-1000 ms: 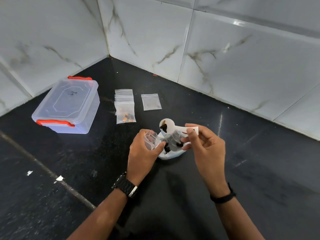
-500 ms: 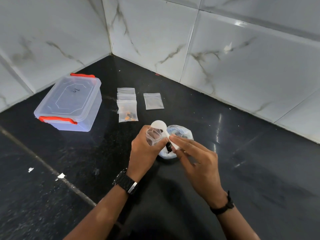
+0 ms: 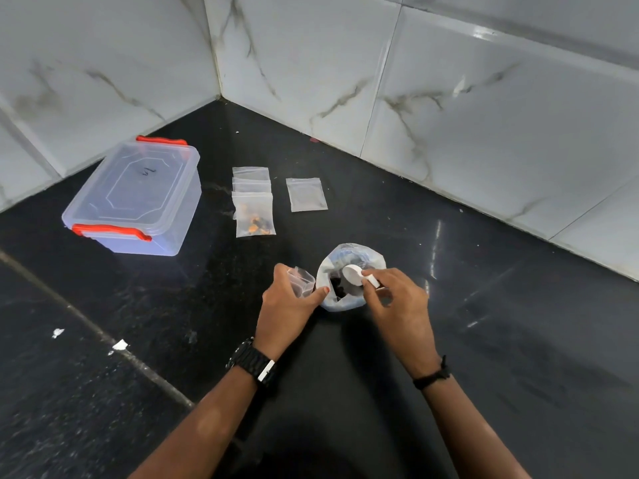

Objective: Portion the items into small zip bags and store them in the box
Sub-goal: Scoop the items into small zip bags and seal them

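My left hand [image 3: 288,305] holds a small clear zip bag [image 3: 301,281] with its mouth spread open, just left of a white plastic bag [image 3: 349,274] of dark pieces on the black counter. My right hand [image 3: 397,302] grips a white scoop [image 3: 356,274], whose bowl sits inside the plastic bag's mouth. A clear lidded box [image 3: 138,198] with red latches stands shut at the left. Beside it lie a filled zip bag [image 3: 255,219] with orange and dark bits on top of empty ones [image 3: 250,174], and one empty zip bag [image 3: 306,194] apart to the right.
White marble-look tiled walls [image 3: 449,115] meet in a corner behind the counter. Small white scraps [image 3: 119,345] lie on the dark counter at the lower left, near a pale seam line.
The right hand has swung the scoop from above the small zip bag back down into the white plastic bag. The left hand with the zip bag has shifted slightly left.
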